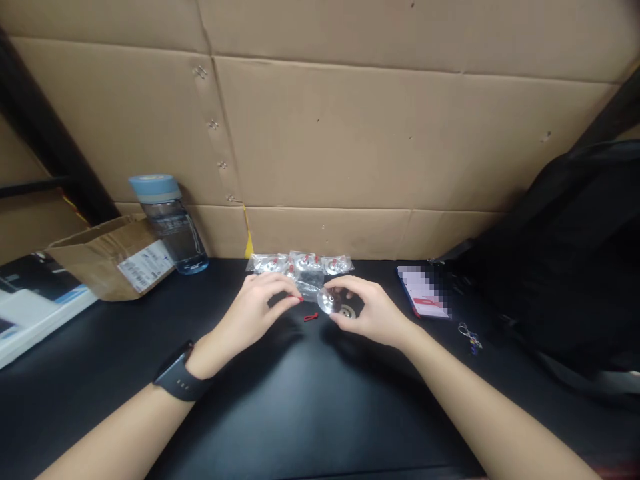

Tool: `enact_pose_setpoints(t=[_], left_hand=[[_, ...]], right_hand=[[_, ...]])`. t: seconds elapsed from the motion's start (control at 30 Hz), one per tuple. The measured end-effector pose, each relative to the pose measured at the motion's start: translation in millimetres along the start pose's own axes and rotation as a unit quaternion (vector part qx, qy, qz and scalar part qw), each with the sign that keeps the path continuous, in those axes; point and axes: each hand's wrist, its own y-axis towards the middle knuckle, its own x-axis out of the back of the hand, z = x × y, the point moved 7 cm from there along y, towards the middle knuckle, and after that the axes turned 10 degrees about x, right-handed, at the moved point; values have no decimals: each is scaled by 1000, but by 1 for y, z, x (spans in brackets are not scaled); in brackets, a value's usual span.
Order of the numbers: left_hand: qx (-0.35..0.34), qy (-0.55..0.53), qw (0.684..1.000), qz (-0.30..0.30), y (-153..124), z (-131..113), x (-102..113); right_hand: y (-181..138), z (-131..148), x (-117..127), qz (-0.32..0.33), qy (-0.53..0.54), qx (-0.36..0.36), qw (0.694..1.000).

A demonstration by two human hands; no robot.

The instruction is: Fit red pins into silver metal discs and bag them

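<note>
My left hand (267, 300), with a dark watch on its wrist, pinches a small red piece (301, 299) between thumb and fingertips. Just to the right, my right hand (373, 308) grips a shiny round metal disc (327, 302) by its edge. A second round metal part (347, 312) shows within the curve of that hand; whether it is joined to the disc I cannot tell. On the black table between the hands lies a red looped piece (311, 317). Behind them are several clear plastic packets (307, 261) with silvery discs and red pieces inside.
At the left stand a water bottle (175, 230) with a blue lid and an open brown paper bag (113, 263). A phone (423, 291) and a small keyring (471, 338) lie right of my hands. A black bag (580, 267) fills the right side; a cardboard wall (350, 147) rises behind.
</note>
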Motion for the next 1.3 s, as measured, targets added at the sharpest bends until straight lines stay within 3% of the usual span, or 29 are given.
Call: enact_pose_setpoints(t=[0.17, 0.3, 0.67, 0.83, 1.03, 1.13, 1.3], left_hand=[[58, -122, 990, -26, -2, -7, -7], [62, -179, 982, -8, -4, -16, -16], [62, -232, 971, 1, -8, -25, -16], [54, -197, 978, -35, -11, -26, -14], [7, -64, 990, -124, -17, -33, -3], [-24, -25, 990, -138, -18, -37, -1], [-54, -20, 989, -136, -18, -41, 0]], right_hand=[[-6, -1, -15, -111, 134, -42, 984], [-10, 11, -27, -120, 135, -42, 983], [-12, 20, -24, -131, 113, -49, 984], [-13, 15, -28, -117, 129, -71, 982], [-10, 15, -32, -58, 131, -77, 987], [-7, 18, -34, -32, 98, -52, 993], [-7, 19, -36, -41, 71, -17, 997]])
